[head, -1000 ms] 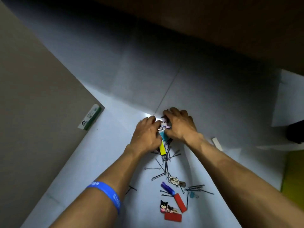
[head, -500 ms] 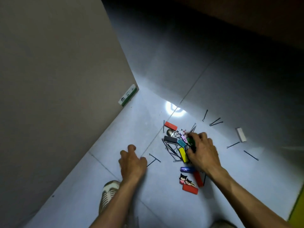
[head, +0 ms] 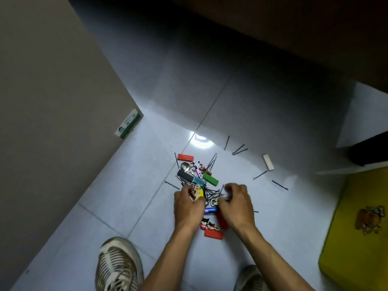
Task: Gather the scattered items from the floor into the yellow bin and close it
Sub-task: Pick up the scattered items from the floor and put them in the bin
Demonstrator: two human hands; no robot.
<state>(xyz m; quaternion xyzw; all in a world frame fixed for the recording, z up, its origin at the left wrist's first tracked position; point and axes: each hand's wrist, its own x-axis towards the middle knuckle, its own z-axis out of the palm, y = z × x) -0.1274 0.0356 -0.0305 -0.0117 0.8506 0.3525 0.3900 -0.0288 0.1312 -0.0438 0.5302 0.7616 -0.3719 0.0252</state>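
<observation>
Floor [head: 130,198]: pale glossy tile, carrying everything listed; a bright lamp glare sits beyond the pile.
Yellow bin [head: 344,244]: low at the right edge, well apart from the pile, a cartoon print on its yellow face; whether that face is lid or wall cannot be told; nothing from the pile is seen in it.
Shoe [head: 118,265]: white mesh, near the bottom edge, planted beside the pile (the person seems to crouch over the work).
Left hand [head: 188,204]: fingers curled, gripping a pale figured clip and a yellow piece at the pile's near-left edge; probably collecting a handful.
Right hand [head: 236,203]: fingers curled, pinching a cluster of dark pins and a white charm from the pile's near-right edge.
Pile of clips and pins [head: 199,175]: heaped just beyond both hands; includes a green bar clip [head: 210,178], a red bar clip [head: 185,157] and a spoon-shaped piece.
White block [head: 268,162]: alone, right of the pile.
Stray hairpins [head: 239,149]: scattered right of the glare, apart from the pile, not yet gathered.
</observation>
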